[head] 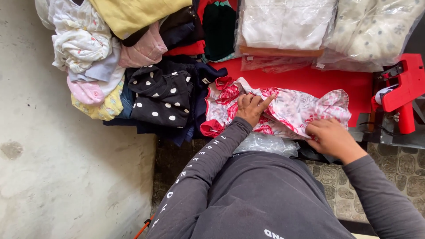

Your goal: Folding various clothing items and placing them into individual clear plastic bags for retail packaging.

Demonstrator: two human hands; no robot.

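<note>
Work in hand: handling of a white garment with red roses (pixel 283 108), spread flat on the red table (pixel 327 82).
Done so far: judged as partly laid out; left portion smoothed under the fingers, red-trimmed sleeve (pixel 211 128) turned out beyond the left wrist.
Left to do: judged as unfinished; ruffled hem (pixel 332 104) bunched and creased just ahead of the right fingertips.
Garment's place: directly beneath both sets of fingers, between the polka-dot piece (pixel 161 95) on the left and the red tagging gun (pixel 400 90) on the right.
Left hand (pixel 253 107): pressed flat on the cloth, forefinger stretched toward the right, other fingers half curled, gripping nothing.
Left arm: dark grey sleeve with white lettering (pixel 201 170), bent inward across the body.
Right hand (pixel 330 137): knuckles up at the near edge of the garment, fingers curled down into the fabric; pinched or merely pressed, could not tell.
Beyond the fingertips: bagged folded clothes (pixel 287 24) stacked at the far side of the table.
Left of the left fingers: heaped loose clothes (pixel 95 57) in yellow, pink and white.
Below the wrists: crumpled clear plastic bag (pixel 265 144), near the lap.
</note>
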